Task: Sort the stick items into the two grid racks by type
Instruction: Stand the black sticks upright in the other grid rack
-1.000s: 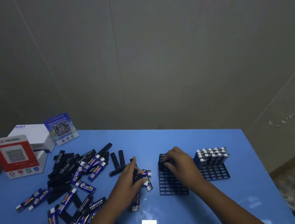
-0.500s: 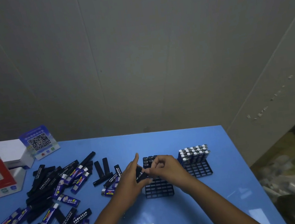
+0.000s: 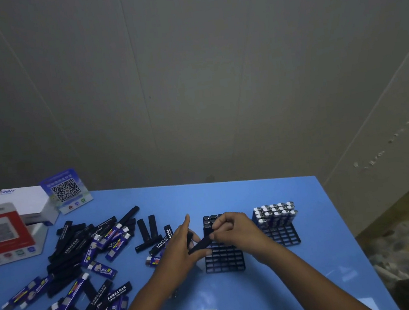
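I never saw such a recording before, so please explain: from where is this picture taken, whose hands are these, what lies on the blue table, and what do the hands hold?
The picture comes from a camera worn on a person's head, looking down at their own bare hands; there is no machine. The left hand and right hand together hold one black stick above the near grid rack, which has a few black sticks standing in its far corner. A second rack, to the right, holds blue sticks with silver tops. On the left of the blue table lies a mixed pile of black and blue sticks, still unsorted. Behind it stand a white box and two QR code signs.
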A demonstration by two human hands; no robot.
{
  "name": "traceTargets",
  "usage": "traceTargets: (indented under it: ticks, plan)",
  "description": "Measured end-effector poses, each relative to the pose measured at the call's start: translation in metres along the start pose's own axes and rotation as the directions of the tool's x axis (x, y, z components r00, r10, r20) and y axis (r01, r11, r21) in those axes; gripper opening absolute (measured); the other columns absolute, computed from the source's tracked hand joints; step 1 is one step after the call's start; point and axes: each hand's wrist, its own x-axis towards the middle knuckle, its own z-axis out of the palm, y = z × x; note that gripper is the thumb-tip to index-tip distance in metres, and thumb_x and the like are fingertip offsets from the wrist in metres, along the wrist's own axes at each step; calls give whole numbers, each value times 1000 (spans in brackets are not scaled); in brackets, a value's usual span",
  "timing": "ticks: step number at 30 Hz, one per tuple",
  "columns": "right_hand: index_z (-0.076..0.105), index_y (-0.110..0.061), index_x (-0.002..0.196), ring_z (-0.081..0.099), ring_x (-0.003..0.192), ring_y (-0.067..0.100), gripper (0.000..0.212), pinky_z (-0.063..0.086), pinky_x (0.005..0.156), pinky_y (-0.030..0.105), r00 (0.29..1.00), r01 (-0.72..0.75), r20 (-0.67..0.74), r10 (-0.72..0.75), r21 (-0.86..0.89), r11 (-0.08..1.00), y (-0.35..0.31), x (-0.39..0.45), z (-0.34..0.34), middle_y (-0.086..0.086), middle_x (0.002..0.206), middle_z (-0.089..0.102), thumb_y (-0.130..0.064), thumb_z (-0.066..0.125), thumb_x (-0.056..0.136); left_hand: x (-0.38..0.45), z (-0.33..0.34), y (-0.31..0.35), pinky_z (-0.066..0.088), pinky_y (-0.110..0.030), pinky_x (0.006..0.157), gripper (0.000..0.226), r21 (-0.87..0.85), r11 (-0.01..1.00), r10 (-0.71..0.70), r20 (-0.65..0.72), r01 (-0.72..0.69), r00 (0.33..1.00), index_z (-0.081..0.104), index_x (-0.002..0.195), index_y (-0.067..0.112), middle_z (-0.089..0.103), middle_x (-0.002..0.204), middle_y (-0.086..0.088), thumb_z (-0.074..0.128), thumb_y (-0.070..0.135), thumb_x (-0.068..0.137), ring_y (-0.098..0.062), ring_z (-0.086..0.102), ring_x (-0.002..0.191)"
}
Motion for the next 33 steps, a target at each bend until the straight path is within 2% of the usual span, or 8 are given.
traceTargets:
  ticks: [3,9,16,19,24,28,30,33]
  plan:
    - [71,-14,94,67,75,12,15,59,83,34,998,56,-27,-58,-43,997,0,1,-5,11,84,74,-8,75,81,-4,-3,-2,51,-15,71,105,-74,997,-34,-16,33,999,10,155,22,54,98,-4,81,16,78,-13,52,77]
    - [75,-26,94,60,72,0,23,47,71,10,954,274,-8,-300,-387,881,9,7,-9,-4,90,63,-5,72,85,-8,-5,-6,45,-9,75,100,-42,999,-35,-33,33,999,9,155,17,54,98,0,76,14,82,-6,49,73]
    - [74,-27,93,62,76,7,23,49,74,12,949,285,28,-313,-496,820,17,12,-12,-6,91,59,-6,70,85,-5,-2,-11,45,-12,81,96,-27,999,-17,-35,17,999,10,155,19,54,98,0,75,13,84,-6,48,72]
    - [67,-26,88,58,69,4,21,48,69,13,958,255,13,-288,-501,827,17,12,-16,-6,83,61,-6,68,84,-1,-3,-14,46,-11,76,94,-29,999,-18,-27,17,999,9,155,20,54,98,1,73,12,86,0,51,74]
    - [59,-18,85,57,62,7,20,52,68,26,986,156,-10,-166,-294,943,19,13,-24,1,72,63,-2,68,79,8,-4,-17,46,-12,79,89,-20,1000,-17,-22,17,1000,10,156,21,54,99,3,69,12,89,-3,53,81]
    - [61,-28,116,72,85,27,47,57,85,34,995,81,66,-80,-8,997,13,13,-28,7,85,66,2,71,81,17,-6,-14,46,-10,80,85,-13,1000,-26,-28,25,999,11,156,19,54,100,1,65,8,91,-12,55,81]
    - [54,-33,132,73,93,30,64,58,86,30,989,54,128,-71,131,990,9,12,-29,7,87,65,8,67,85,20,-7,-13,47,-12,79,84,6,1000,-19,-28,19,999,11,156,19,53,101,2,64,8,92,-10,54,78]
    - [46,-37,141,72,97,33,72,57,87,31,975,54,201,-99,218,974,8,13,-29,8,87,65,10,63,89,24,-9,-15,48,-12,78,83,24,1000,-16,-26,17,1000,11,156,19,53,101,4,63,8,92,-8,53,77]
